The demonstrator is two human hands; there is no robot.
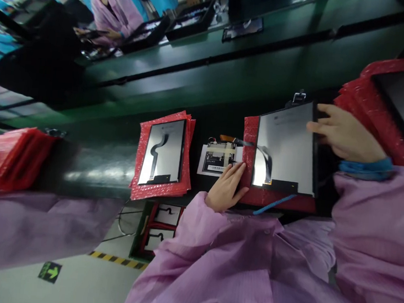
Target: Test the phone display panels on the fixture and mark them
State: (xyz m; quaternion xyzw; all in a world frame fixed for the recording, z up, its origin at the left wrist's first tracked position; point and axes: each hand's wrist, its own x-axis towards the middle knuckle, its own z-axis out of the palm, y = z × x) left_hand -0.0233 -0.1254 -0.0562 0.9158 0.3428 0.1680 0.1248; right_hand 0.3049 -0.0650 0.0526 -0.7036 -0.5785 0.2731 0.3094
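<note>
Display panel point(290, 150): right of centre on the tabletop point(110, 150), over red bubble wrap point(251, 127), right edge apparently raised. Your right grip point(347, 133) looks clamped on that edge, toward the far corner. Your left grip point(225, 186) is apart, thumb away from fingers, tips by the small circuit board point(215, 158) and the wrap's left border; nothing seen held there.

Risks, as judged:
- Ribbon cable point(269, 164) runs off the panel's left edge toward the board's orange strip point(227, 138). Lift or pull rightward too far and you could strain it. Whether it is plugged in, can't tell.
- One-sided hold: panel could twist or slip, its near left corner scraping.
- Blue coiled cord point(275, 204) lies by the panel's near edge; it could snag as you turn.
- Your fingertips overlap the silvery face; hard pressure could mark it.
</note>
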